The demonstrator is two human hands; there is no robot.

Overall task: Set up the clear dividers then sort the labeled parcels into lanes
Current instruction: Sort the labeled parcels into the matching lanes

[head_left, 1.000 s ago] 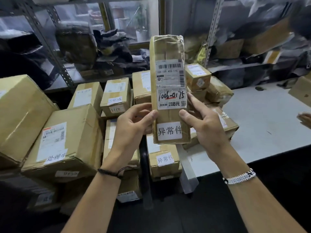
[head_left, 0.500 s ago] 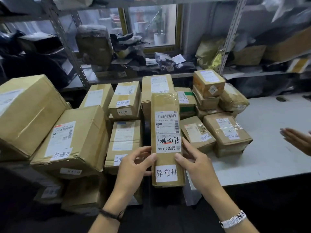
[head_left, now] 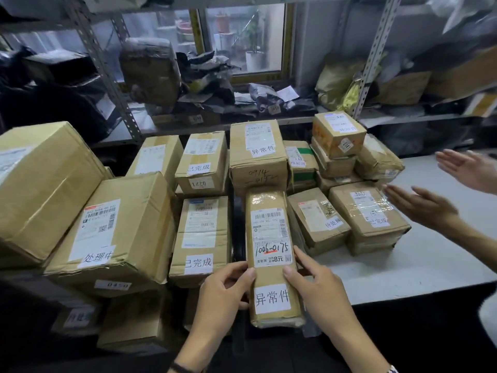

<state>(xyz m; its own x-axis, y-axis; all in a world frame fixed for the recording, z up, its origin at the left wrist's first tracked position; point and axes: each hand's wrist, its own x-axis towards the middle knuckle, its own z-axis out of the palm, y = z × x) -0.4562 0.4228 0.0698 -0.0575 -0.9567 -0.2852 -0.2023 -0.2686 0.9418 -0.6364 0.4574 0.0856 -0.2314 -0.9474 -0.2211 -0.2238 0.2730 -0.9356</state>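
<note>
At the left of the frame the big brown carton tagged 处理中 (head_left: 107, 232) sits tilted on its stack, with the smaller brown carton tagged 已完成 (head_left: 200, 238) to its right. My left hand (head_left: 223, 300) curls round the left edge of the long narrow tape-wrapped brown parcel (head_left: 271, 254), which lies low in the centre; my right hand (head_left: 322, 300) pinches its right edge, thumb on top. Its near end seems to overhang the front edge of the white desk (head_left: 416, 267), so if I let go early it could tip toward me. I cannot make out a clear divider beside it, so it may slide into the 已完成 lane. At right, another person's open hands (head_left: 422, 208) hover near and could knock it.
</note>
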